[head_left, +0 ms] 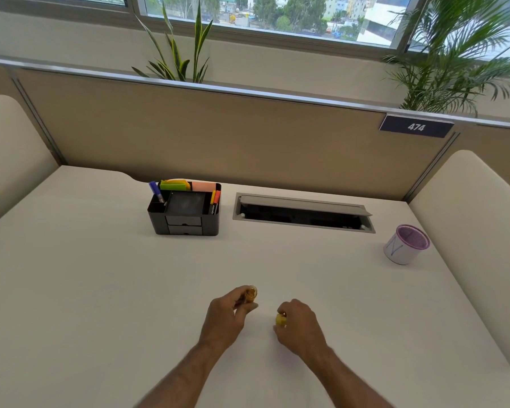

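Note:
My left hand (228, 315) grips a small amber, see-through container (251, 293) between thumb and fingers, just above the white desk (100, 290). A short way to its right, my right hand (299, 325) pinches a small yellow cap-like piece (281, 320) in its curled fingers. The two hands are apart, with a gap of desk between them. Most of each small object is hidden by the fingers.
A black desk organiser (184, 212) with markers and sticky notes stands at the back centre. Right of it is an open cable hatch (304, 213). A pink mesh pen cup (407, 244) stands at the right. Cream padded dividers flank the desk; a beige partition closes the back.

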A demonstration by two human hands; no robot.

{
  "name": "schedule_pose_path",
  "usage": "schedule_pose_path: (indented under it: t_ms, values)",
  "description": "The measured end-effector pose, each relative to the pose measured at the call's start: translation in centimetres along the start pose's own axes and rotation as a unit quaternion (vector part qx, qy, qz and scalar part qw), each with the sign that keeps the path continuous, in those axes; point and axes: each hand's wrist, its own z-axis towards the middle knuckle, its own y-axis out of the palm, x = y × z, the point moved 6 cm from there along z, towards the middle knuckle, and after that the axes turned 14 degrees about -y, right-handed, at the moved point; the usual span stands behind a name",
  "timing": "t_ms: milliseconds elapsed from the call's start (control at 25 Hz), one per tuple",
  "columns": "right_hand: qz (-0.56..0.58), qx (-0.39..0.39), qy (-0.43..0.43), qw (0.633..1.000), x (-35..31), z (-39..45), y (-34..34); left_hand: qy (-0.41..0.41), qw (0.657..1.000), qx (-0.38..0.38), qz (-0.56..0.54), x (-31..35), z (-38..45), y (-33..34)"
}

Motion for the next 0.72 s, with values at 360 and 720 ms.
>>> schedule_pose_path:
  t_ms: [360, 720]
  values:
    - [0.033, -0.036, 0.016, 0.999, 0.6, 1.6, 2.1, -0.011, 1.000, -0.013, 0.003, -0.9, 0.3, -0.2]
    - [0.188, 0.166, -0.105, 0.962, -0.5, 0.0, -1.5, 0.031, 0.998, -0.049, -0.010, 2.7, 0.8, 2.0]
